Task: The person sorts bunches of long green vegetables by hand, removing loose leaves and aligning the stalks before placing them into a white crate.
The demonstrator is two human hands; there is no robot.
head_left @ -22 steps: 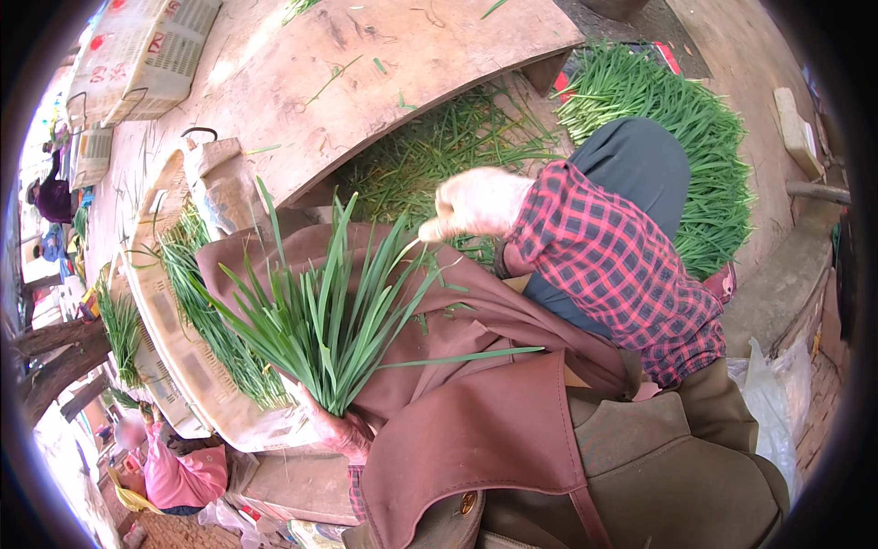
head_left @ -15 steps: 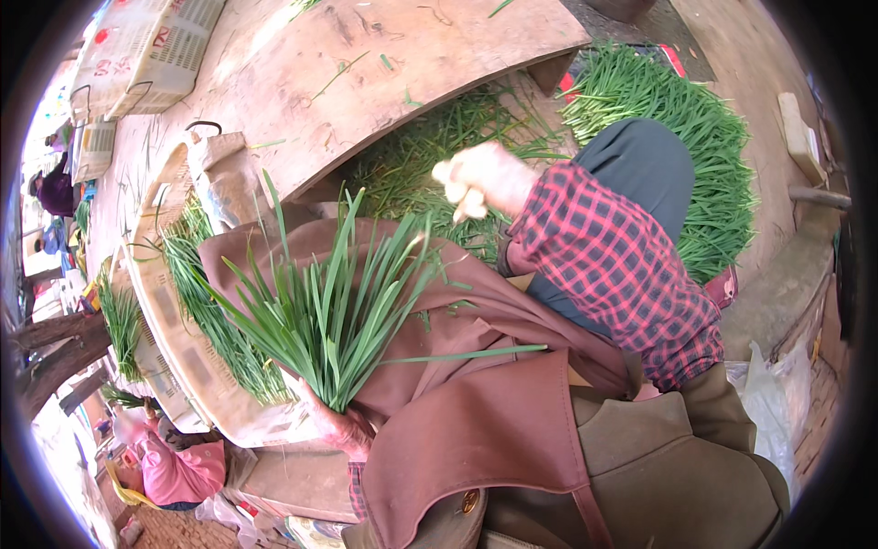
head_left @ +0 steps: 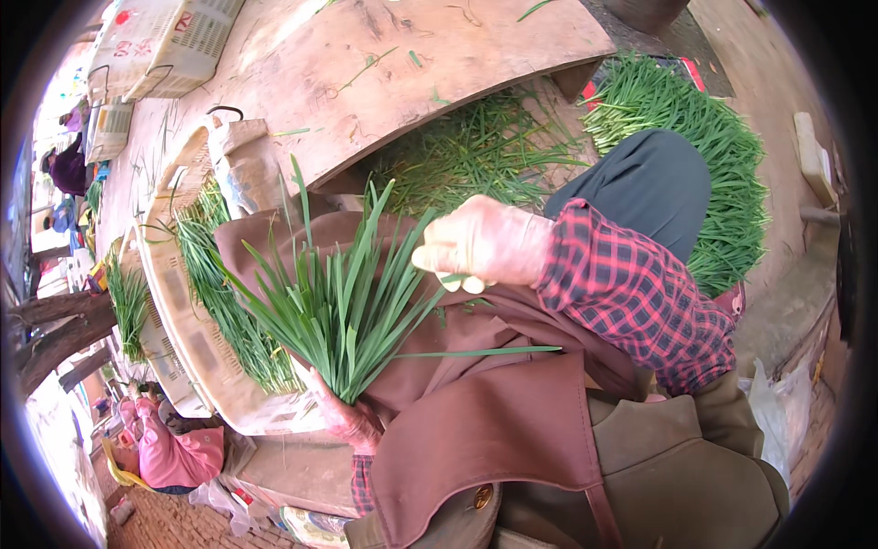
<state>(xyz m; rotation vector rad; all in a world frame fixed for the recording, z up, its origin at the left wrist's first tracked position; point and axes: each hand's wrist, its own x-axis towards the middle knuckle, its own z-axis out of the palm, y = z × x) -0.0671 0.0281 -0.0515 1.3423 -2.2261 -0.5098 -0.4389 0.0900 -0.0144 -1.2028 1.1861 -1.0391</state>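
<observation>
My left hand (head_left: 350,419) grips the base of a fan-shaped bunch of green chives (head_left: 338,302), held upright over my brown apron (head_left: 476,439). In a pale glove and a red plaid sleeve, my right hand (head_left: 485,245) sits at the bunch's upper right edge. Its fingers are curled around a few chive leaves (head_left: 450,278). One long leaf (head_left: 485,350) sticks out sideways to the right from the bunch. Behind my right hand a loose pile of chives (head_left: 476,151) lies under the edge of a wooden board.
A wooden board (head_left: 439,55) spans the top. A pale crate (head_left: 197,357) with chives stands at my left, a grey bag (head_left: 242,169) behind it. More chives (head_left: 704,119) are heaped at the right. White baskets (head_left: 165,41) sit top left. A person in pink (head_left: 178,453) crouches lower left.
My right hand has come down from the loose pile to the right edge of the bunch. The left hand and the bunch have stayed nearly still.
</observation>
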